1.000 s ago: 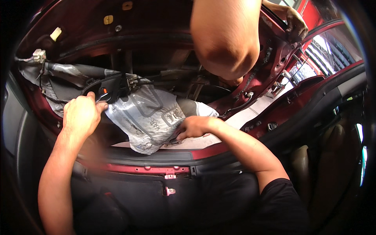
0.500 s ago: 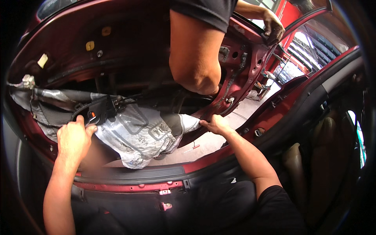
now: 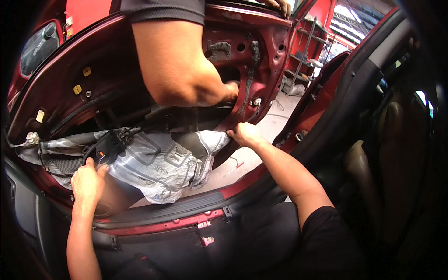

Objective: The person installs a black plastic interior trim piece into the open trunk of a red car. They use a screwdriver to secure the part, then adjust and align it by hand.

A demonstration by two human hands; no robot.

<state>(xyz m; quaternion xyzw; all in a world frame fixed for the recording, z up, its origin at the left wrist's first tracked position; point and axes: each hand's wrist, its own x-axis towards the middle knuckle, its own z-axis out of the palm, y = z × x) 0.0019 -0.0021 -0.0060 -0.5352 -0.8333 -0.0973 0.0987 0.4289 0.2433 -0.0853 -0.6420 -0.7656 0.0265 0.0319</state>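
A maroon car door with its inside exposed point(image 3: 268, 70) spans the upper picture. Along its bottom lies a crinkled grey-white plastic sheet point(image 3: 144, 172), beside a black inner handle trim point(image 3: 114, 144) with an orange tab. My left hand point(image 3: 91, 179) grips the lower edge of that trim, fingers curled. At the sheet's right end, my right hand point(image 3: 242, 135) pinches a corner near the door's metal edge. Another person's bare arm point(image 3: 172, 70) reaches down above the sheet, its hand point(image 3: 230, 91) partly hidden in a door opening.
Another hand point(image 3: 284, 7) rests on the door's top. A pale floor point(image 3: 280, 112) with a thin red-handled tool point(image 3: 238, 164) shows through the gap. A metal shelf rack point(image 3: 303, 56) stands beyond. The sill point(image 3: 186, 205) runs below, with dark seats point(image 3: 364, 168) at right.
My right hand has moved up and right from the sheet's lower middle to its right-end corner. The view has shifted, with the other person's arm now further left and higher in the picture.
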